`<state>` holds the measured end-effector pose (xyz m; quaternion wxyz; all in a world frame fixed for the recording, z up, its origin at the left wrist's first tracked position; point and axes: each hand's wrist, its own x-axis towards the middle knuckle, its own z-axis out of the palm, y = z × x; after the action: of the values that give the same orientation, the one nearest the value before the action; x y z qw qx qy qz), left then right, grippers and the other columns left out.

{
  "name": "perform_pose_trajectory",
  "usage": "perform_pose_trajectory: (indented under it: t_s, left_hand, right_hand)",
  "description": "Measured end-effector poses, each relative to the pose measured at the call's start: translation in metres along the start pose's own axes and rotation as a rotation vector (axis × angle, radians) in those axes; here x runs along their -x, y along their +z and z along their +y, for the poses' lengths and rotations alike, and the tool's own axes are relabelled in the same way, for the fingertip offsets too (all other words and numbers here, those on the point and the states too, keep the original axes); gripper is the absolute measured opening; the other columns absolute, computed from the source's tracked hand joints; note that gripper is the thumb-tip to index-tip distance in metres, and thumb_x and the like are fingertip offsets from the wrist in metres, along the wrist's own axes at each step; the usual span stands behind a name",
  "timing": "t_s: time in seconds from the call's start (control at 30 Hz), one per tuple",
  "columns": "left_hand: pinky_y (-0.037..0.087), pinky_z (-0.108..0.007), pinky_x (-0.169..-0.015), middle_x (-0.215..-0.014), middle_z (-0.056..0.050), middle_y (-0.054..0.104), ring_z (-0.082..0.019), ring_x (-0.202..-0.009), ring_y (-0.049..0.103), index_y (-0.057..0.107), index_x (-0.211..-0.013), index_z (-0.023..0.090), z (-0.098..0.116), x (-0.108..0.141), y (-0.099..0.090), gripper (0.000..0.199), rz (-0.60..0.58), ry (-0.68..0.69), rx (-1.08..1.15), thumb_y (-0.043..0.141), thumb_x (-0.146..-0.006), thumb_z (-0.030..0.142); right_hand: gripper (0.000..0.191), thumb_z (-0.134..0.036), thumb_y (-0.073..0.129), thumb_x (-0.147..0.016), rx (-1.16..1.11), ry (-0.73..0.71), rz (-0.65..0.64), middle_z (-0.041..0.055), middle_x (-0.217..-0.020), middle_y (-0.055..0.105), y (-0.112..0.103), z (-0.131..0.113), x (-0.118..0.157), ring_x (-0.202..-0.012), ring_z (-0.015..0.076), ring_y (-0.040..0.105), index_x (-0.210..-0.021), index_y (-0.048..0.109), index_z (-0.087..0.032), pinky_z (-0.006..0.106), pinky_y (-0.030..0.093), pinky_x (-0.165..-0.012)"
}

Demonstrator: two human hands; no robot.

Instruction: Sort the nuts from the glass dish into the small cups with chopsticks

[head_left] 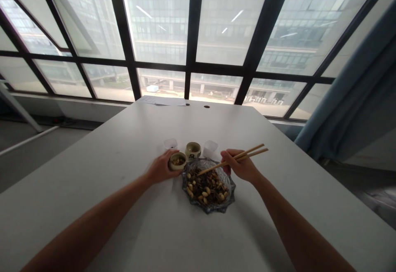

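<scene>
My left hand [162, 167] is wrapped round a small ceramic cup [177, 162] with brown and pale bits inside, held at the left rim of a glass bowl. In my right hand [239, 164] is a pair of wooden chopsticks [221, 164], their tips low over the bowl's contents. The scalloped glass bowl [230, 197] holds a mix of dark pieces and pale nuts [206, 190]. Just behind it stands a second ceramic cup [193, 150] with a dark character on its side.
Two clear plastic containers stand behind, one left [170, 143] and one right [210, 148] of the second cup. Papers [162, 101] lie at the white table's [123, 140] far edge, by two round holes. Windows are beyond; a blue curtain [346, 86] hangs at right.
</scene>
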<state>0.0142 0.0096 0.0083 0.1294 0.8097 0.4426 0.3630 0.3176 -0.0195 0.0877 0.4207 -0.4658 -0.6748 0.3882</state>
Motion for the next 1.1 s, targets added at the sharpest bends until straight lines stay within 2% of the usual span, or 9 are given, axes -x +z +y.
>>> perform_pose_trajectory:
  t_s: [0.2,0.4,0.5,0.57,0.67,0.73,0.8,0.93,1.1]
  left_hand:
    - [0.051,-0.043,-0.1,-0.129,-0.012,0.063,-0.029,-0.115,0.063,0.052,-0.13,0.021,-0.002,0.0,0.0,0.067,-0.002,0.023,0.001,0.076,-0.069,0.039]
    - [0.049,-0.043,-0.102,-0.133,-0.013,0.059,-0.03,-0.12,0.06,0.05,-0.135,0.02,-0.005,0.001,-0.003,0.069,-0.029,0.087,0.011,0.073,-0.075,0.046]
    - [0.052,-0.04,-0.097,-0.133,-0.014,0.058,-0.028,-0.116,0.062,0.05,-0.135,0.019,-0.004,0.002,-0.005,0.059,-0.002,0.14,0.03,0.064,-0.084,0.045]
    - [0.055,-0.037,-0.089,-0.126,-0.013,0.059,-0.024,-0.105,0.065,0.053,-0.13,0.019,-0.003,0.002,-0.007,0.047,0.081,0.157,0.019,0.056,-0.089,0.042]
    - [0.055,-0.035,-0.084,-0.11,-0.009,0.061,-0.021,-0.096,0.063,0.06,-0.117,0.02,-0.006,-0.001,-0.011,0.031,0.287,0.145,-0.081,0.051,-0.092,0.036]
    - [0.054,-0.039,-0.09,-0.109,-0.01,0.061,-0.023,-0.102,0.061,0.061,-0.113,0.02,-0.012,-0.006,-0.012,0.027,0.408,0.116,-0.177,0.053,-0.091,0.033]
    - [0.05,-0.045,-0.098,-0.121,-0.012,0.058,-0.026,-0.113,0.057,0.061,-0.114,0.02,-0.023,-0.01,-0.012,0.028,0.465,0.068,-0.251,0.056,-0.089,0.032]
    - [0.042,-0.053,-0.109,-0.143,-0.014,0.048,-0.032,-0.131,0.048,0.061,-0.115,0.022,-0.046,-0.015,-0.004,0.035,0.363,-0.011,-0.237,0.065,-0.083,0.034]
    - [0.047,-0.049,-0.106,-0.136,-0.013,0.057,-0.028,-0.126,0.056,0.06,-0.097,0.021,-0.057,-0.017,0.004,0.019,0.288,-0.044,-0.055,0.065,-0.081,0.027]
  right_hand:
    - [0.056,-0.069,0.06,-0.082,0.009,-0.024,-0.069,0.0021,-0.049,0.063,0.002,0.004,0.001,-0.038,0.0114,0.056,-0.063,0.061,-0.017,0.02,0.041,-0.037]
    - [0.059,-0.074,0.059,-0.079,-0.073,-0.003,0.003,0.0016,-0.043,0.06,0.001,0.008,-0.003,-0.032,0.0113,0.052,-0.061,0.06,-0.017,0.02,0.038,-0.032]
    - [0.06,-0.075,0.063,-0.074,-0.156,0.026,0.067,0.0019,-0.041,0.059,-0.005,0.015,-0.007,-0.029,0.0112,0.05,-0.059,0.06,-0.017,0.021,0.039,-0.03]
    - [0.06,-0.074,0.066,-0.072,-0.237,0.059,0.105,0.0018,-0.039,0.058,-0.009,0.023,-0.011,-0.028,0.0112,0.049,-0.058,0.06,-0.017,0.021,0.04,-0.029]
    - [0.058,-0.073,0.071,-0.068,-0.371,0.115,0.147,0.0006,-0.038,0.056,-0.013,0.036,-0.016,-0.027,0.0108,0.047,-0.058,0.06,-0.016,0.021,0.04,-0.027]
    - [0.058,-0.072,0.074,-0.065,-0.433,0.147,0.173,-0.0001,-0.038,0.055,-0.014,0.043,-0.018,-0.027,0.0104,0.046,-0.058,0.059,-0.017,0.021,0.04,-0.027]
    - [0.057,-0.071,0.076,-0.064,-0.467,0.166,0.195,-0.0003,-0.038,0.055,-0.015,0.047,-0.019,-0.027,0.0101,0.046,-0.059,0.059,-0.017,0.021,0.041,-0.027]
    - [0.057,-0.069,0.078,-0.062,-0.492,0.187,0.199,0.0001,-0.039,0.055,-0.013,0.048,-0.018,-0.028,0.01,0.046,-0.058,0.06,-0.016,0.021,0.042,-0.027]
    - [0.055,-0.068,0.079,-0.063,-0.531,0.184,0.198,0.0005,-0.039,0.056,-0.012,0.047,-0.016,-0.028,0.0105,0.047,-0.059,0.062,-0.016,0.022,0.042,-0.028]
